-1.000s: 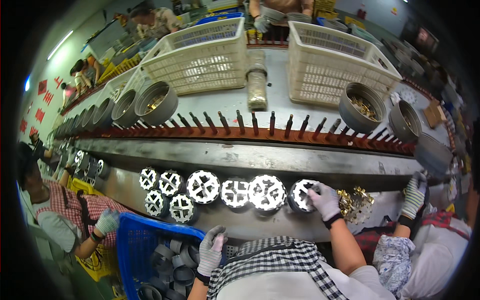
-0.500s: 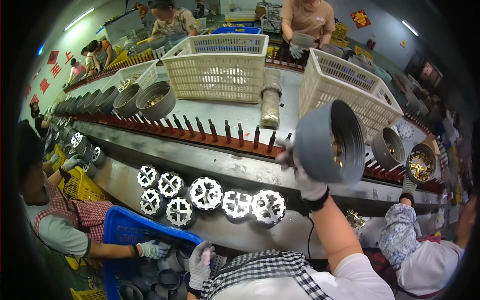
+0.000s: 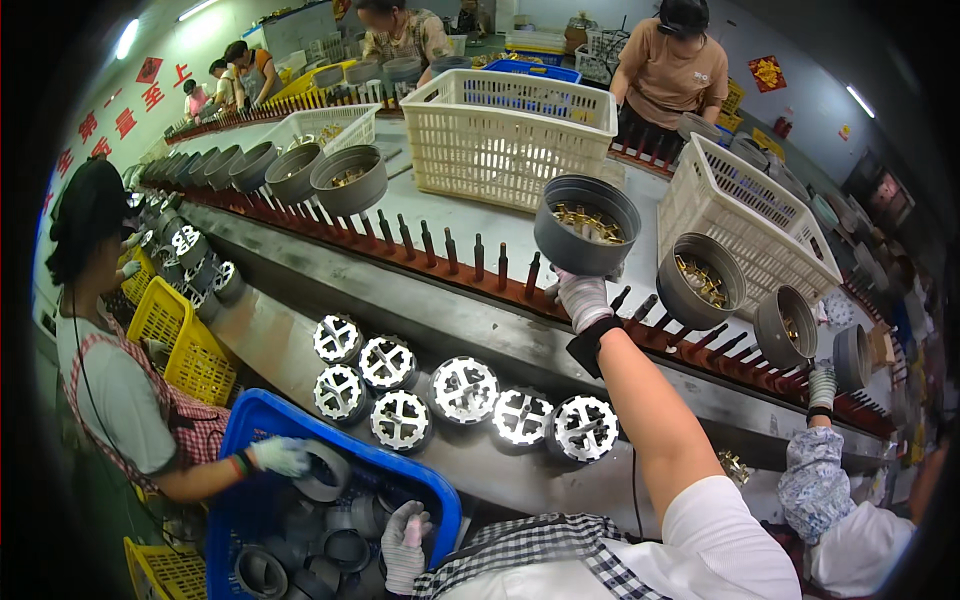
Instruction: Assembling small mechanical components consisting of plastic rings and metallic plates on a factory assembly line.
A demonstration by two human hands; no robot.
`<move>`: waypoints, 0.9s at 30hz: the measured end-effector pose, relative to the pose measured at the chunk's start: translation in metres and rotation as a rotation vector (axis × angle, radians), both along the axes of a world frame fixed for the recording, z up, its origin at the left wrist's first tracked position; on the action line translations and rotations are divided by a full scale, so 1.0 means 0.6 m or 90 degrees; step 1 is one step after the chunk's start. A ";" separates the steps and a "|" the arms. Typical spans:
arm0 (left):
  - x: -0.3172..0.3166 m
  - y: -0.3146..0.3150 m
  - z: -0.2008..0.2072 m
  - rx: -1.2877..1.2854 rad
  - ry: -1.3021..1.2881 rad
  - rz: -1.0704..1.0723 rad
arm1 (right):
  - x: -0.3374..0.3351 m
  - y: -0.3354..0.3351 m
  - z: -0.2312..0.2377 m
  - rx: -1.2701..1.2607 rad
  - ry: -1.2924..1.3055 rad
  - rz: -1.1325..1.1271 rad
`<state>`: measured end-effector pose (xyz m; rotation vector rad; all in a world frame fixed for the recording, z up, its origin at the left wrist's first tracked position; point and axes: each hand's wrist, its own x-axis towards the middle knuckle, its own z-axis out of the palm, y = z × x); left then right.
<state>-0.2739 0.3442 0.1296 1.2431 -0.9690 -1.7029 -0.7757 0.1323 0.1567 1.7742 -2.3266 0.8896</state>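
Observation:
My right hand (image 3: 583, 298), in a whitish glove with a dark wristband, reaches over the bench with its fingers under and against a grey round bowl (image 3: 582, 261). The bowl stands nearly upright above the row of dark pegs, and small brass-coloured pieces (image 3: 590, 222) lie in it. Part of my fingers is hidden by the bowl. Low in the picture, by the blue crate's edge, my left hand (image 3: 404, 545) is gloved and holds nothing, its fingers loosely apart. To the right, a similar grey bowl (image 3: 690, 313) with brass pieces sits over the pegs.
Dark pegs (image 3: 451, 252) line a red rail. White slotted crates (image 3: 500, 150) stand behind. Several silver spoked round parts (image 3: 465, 390) lie on the metal ledge. Left, a co-worker's gloved hand (image 3: 281, 456) holds a grey ring (image 3: 323, 470) over the blue crate (image 3: 236, 440). Another co-worker's hand (image 3: 822, 384) is at right.
My right hand has moved the bowl away from me and levelled it from its sideways tilt. The view has shifted. The left co-worker now lifts a grey ring. My left hand stays low.

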 end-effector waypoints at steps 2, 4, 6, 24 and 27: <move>0.019 0.009 0.004 0.019 -0.025 0.018 | 0.068 -0.003 0.035 0.132 0.040 -0.004; 0.005 0.004 0.020 0.029 -0.029 0.016 | 0.098 -0.002 0.050 0.232 0.163 -0.063; -0.015 -0.011 0.025 0.021 -0.005 0.000 | 0.064 -0.018 -0.004 0.037 0.003 -0.102; 0.326 0.012 -0.415 0.382 -0.716 -0.212 | 0.288 0.419 0.067 0.501 -0.544 0.130; 0.294 0.006 -0.404 0.418 -0.824 -0.291 | 0.279 0.441 0.078 0.464 -0.545 0.062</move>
